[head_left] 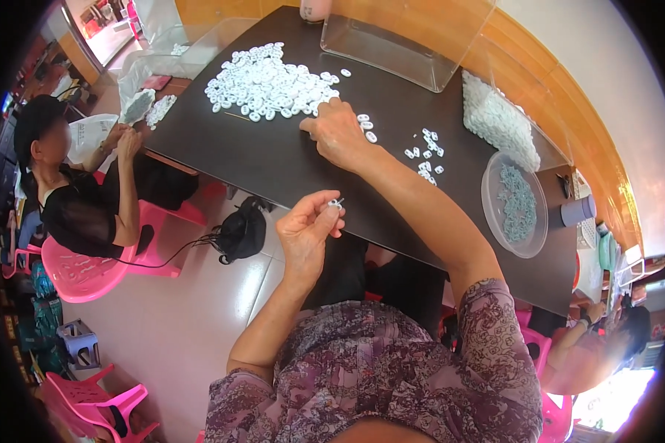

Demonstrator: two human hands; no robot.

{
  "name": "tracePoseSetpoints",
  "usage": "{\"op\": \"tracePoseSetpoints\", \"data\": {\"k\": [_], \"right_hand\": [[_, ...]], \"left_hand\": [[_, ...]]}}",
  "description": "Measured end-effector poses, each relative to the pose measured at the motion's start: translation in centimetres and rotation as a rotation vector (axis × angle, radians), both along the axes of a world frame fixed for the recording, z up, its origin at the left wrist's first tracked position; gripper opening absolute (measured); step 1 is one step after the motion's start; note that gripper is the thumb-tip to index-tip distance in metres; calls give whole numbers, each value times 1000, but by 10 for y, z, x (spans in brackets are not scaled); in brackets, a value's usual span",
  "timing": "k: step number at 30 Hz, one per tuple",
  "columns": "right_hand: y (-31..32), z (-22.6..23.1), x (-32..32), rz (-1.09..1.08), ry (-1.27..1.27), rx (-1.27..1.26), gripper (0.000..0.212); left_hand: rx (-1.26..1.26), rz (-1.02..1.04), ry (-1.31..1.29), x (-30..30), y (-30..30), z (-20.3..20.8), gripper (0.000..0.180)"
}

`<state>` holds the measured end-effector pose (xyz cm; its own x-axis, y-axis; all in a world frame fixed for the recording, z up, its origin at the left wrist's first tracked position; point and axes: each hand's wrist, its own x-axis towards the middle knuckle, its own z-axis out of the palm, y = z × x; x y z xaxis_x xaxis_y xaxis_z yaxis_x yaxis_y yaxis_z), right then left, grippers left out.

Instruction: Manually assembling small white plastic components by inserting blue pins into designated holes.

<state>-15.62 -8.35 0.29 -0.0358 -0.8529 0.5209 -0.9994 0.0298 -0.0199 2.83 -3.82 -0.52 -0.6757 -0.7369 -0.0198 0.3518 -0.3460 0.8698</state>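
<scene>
My left hand [304, 230] is raised in front of the table's near edge. Its thumb and fingers pinch a small white plastic piece [335, 204] with a thin greyish part sticking out. Over the table, my right hand [341, 134] reaches to the near right edge of a heap of white oval plastic pieces [270, 83]. The thumb stands apart from the other fingers, and no piece shows between them. A few loose ovals [367, 127] lie just right of that hand. Further right is a scatter of small white pieces with dark holes [425, 153].
A clear round tub [493, 210] of blue-grey small parts stands on the dark table [451, 111] at right. Beyond it lies a bag of white pieces [499, 122]. A clear bin [391, 63] stands at the back. At left, another person [74, 177] sits handling something at the table.
</scene>
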Motion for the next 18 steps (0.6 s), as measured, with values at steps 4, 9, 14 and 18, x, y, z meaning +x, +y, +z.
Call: {"op": "tracePoseSetpoints", "data": {"k": [4,9,14,18], "right_hand": [[-6,2,-1,1,-24,90,10],[6,4,-2,-21,-77,102,6],[58,32,13,49,-374,-9,11],[113,44,21,-46,-640,60,12]], "left_hand": [[13,23,16,1,-6,1,21],[5,31,23,2,-8,2,21],[52,20,-11,4,-1,6,19],[17,-42,49,-9,5,8,19]]}}
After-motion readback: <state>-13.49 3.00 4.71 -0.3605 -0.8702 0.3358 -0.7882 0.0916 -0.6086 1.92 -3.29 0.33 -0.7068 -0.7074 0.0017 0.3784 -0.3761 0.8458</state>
